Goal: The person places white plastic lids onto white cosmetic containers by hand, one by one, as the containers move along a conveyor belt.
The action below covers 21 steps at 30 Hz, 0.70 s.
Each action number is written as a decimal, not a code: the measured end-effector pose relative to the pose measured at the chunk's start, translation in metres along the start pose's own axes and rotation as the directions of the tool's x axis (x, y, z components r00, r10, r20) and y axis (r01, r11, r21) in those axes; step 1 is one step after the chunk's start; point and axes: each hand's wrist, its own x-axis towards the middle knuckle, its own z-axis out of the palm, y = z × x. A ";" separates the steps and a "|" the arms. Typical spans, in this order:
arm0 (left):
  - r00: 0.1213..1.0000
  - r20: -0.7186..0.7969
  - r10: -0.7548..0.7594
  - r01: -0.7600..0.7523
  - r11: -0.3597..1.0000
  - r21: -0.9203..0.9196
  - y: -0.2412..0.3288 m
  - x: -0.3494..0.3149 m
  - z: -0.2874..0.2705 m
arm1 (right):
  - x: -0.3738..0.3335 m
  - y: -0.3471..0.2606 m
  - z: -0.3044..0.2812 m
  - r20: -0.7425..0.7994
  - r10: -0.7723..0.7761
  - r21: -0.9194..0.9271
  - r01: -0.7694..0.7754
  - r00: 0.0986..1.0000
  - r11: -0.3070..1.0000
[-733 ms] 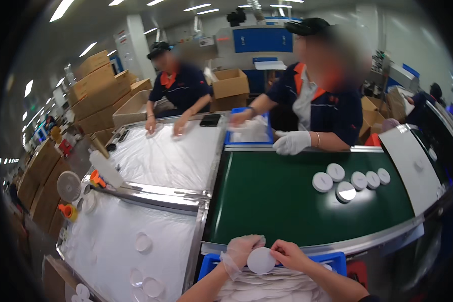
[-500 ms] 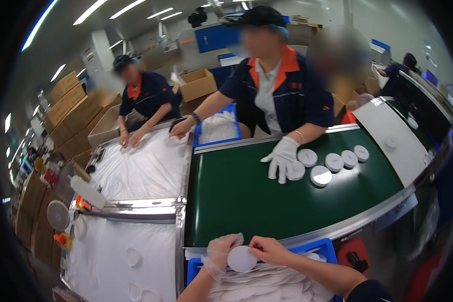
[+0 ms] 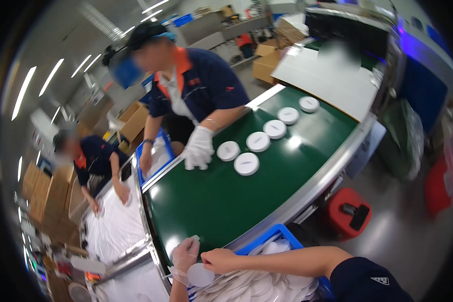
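Observation:
A round white disc [image 3: 201, 275] hangs over the blue bin [image 3: 274, 233], which holds a heap of similar flat white discs [image 3: 259, 287]. My bare right hand [image 3: 220, 261] is closed, its fingertips pinching the disc at its upper edge. Beside it is my left hand [image 3: 185, 254] in a loose clear plastic glove, its fingers drawn together near the belt's front edge; what they hold, if anything, is hidden. The disc's left edge lies close to the left wrist. Several round white lidded pieces [image 3: 246, 164] with dark marks lie on the green belt [image 3: 201, 206].
Across the belt stands a co-worker [image 3: 196, 80] with a white-gloved hand [image 3: 200, 148] over it. Another person [image 3: 98, 161] leans over a plastic-covered table [image 3: 117, 224]. A red stool-like object [image 3: 343, 214] stands right of the bin. A white panel [image 3: 327, 83] covers the belt's far end.
My view has swung right and tilted. My hands remain close together with the disc between them. The co-worker's gloved hand has left the white piece it was touching.

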 end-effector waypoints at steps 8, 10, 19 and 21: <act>0.938 0.253 0.236 -0.238 0.971 -0.020 0.026 0.117 0.040 | 0.022 0.003 0.017 -0.040 0.016 -0.040 -0.018 0.999 0.999; 0.924 0.278 0.262 -0.265 0.964 -0.027 0.059 0.135 0.064 | 0.035 0.008 0.027 -0.010 -0.019 -0.107 0.018 1.000 0.994; 0.944 0.057 0.325 -0.330 0.925 0.191 0.102 0.178 0.152 | 0.037 0.017 0.031 -0.065 -0.023 -0.059 0.019 0.998 0.998; 0.919 0.009 0.393 -0.390 0.908 0.156 0.092 0.186 0.156 | 0.036 0.017 0.032 -0.087 -0.028 -0.055 0.023 0.996 0.998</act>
